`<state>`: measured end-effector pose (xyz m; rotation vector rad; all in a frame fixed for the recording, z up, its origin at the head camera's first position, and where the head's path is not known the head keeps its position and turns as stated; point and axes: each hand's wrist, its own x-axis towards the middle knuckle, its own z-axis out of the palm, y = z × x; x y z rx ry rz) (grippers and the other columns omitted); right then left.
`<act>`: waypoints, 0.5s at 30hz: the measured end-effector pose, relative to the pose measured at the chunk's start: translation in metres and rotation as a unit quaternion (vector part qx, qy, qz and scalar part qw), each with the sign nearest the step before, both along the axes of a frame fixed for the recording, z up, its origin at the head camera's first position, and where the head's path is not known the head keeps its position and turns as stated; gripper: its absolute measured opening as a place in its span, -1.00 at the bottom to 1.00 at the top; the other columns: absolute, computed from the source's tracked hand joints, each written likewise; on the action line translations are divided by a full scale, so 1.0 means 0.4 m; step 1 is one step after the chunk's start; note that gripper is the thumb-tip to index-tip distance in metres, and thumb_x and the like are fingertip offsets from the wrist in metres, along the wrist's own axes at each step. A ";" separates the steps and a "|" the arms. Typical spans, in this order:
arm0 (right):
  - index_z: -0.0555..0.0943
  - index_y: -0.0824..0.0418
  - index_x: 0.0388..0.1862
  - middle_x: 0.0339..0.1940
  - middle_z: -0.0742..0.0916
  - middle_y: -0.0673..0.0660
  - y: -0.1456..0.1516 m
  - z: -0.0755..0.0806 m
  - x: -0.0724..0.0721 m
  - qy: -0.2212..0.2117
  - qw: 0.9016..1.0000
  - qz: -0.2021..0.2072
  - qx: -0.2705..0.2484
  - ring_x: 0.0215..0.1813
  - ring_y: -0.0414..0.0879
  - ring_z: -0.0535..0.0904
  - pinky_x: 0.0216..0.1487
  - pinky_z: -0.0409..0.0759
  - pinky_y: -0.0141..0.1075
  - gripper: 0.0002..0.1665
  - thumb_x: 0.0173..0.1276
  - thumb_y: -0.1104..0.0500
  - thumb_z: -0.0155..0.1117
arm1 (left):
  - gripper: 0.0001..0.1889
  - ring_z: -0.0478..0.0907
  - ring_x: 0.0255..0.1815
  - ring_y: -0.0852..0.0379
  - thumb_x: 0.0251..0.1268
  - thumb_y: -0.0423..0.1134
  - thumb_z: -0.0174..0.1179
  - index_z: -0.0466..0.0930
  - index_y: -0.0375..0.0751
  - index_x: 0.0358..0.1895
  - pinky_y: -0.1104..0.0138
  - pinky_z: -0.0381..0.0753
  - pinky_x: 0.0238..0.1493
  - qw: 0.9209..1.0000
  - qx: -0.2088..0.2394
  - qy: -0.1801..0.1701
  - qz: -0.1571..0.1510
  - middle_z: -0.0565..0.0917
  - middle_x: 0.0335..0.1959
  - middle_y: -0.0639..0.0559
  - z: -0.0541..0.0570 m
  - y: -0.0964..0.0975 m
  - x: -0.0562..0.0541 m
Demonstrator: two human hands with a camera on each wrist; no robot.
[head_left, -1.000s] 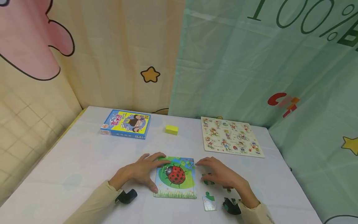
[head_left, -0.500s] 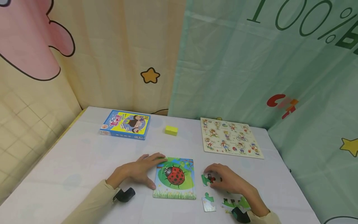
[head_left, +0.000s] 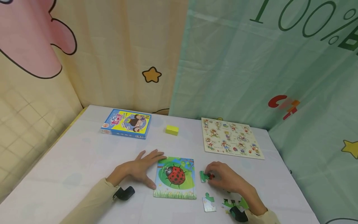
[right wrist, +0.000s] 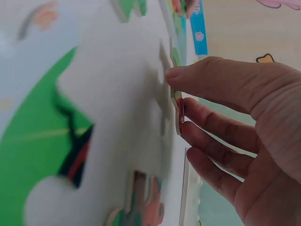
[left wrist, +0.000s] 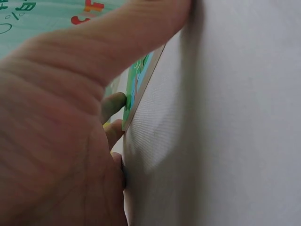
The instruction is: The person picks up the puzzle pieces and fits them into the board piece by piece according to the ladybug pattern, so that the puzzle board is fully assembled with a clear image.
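A square ladybug picture board point(head_left: 175, 177) lies flat in the middle of the table. My left hand point(head_left: 139, 169) rests at its left side with fingers and thumb spread; a fingertip touches the top left corner and the thumb is by the lower left edge. To the right of the board, my right hand point(head_left: 225, 178) pinches a green and red jigsaw piece point(head_left: 204, 176) between thumb and fingers. In the right wrist view this piece point(right wrist: 177, 101) stands edge-on, close over the white tabletop. Part of it is hidden by my fingers in the head view.
Nearer me lie a pale jigsaw piece with a green knob point(head_left: 209, 204) and several green pieces point(head_left: 229, 203), partly under my right wrist. Farther back are a blue and yellow box point(head_left: 126, 123), a yellow block point(head_left: 172, 130) and a board with children's figures point(head_left: 230, 137).
My right hand has moved right, away from the board's edge, and taken hold of a jigsaw piece, which now looks tilted. The left hand has stayed nearly in place.
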<state>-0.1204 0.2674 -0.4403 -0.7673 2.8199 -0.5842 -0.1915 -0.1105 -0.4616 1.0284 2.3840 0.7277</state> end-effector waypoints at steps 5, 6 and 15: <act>0.69 -0.01 -0.09 -0.06 0.68 -0.16 -0.035 0.008 -0.015 0.006 1.000 0.011 -0.018 0.02 -0.21 0.58 0.07 0.63 -0.20 -0.81 0.32 0.17 0.42 | 0.15 -0.26 0.67 -0.20 -0.09 0.20 0.54 0.08 0.02 0.59 -0.29 -0.47 0.54 1.000 0.000 -0.004 -0.004 -0.02 0.66 -0.04 -0.006 -0.002 -0.004; 0.70 -0.01 -0.09 -0.05 0.68 -0.16 -0.045 0.011 -0.019 0.004 1.000 0.013 -0.020 0.03 -0.21 0.58 0.08 0.64 -0.20 -0.81 0.32 0.16 0.41 | 0.16 -0.27 0.67 -0.20 -0.10 0.20 0.54 0.07 0.02 0.59 -0.29 -0.47 0.54 1.000 0.001 -0.006 -0.004 -0.02 0.66 -0.04 -0.005 -0.003 -0.004; 0.72 0.03 -0.09 -0.04 0.69 -0.11 -0.153 0.021 -0.054 0.003 0.998 0.057 -0.021 0.02 -0.23 0.60 0.12 0.63 -0.25 -0.81 0.32 0.14 0.41 | 0.16 -0.26 0.67 -0.21 -0.10 0.22 0.53 0.07 0.01 0.59 -0.29 -0.46 0.54 1.000 0.004 -0.003 -0.008 -0.01 0.65 -0.05 -0.006 -0.005 -0.007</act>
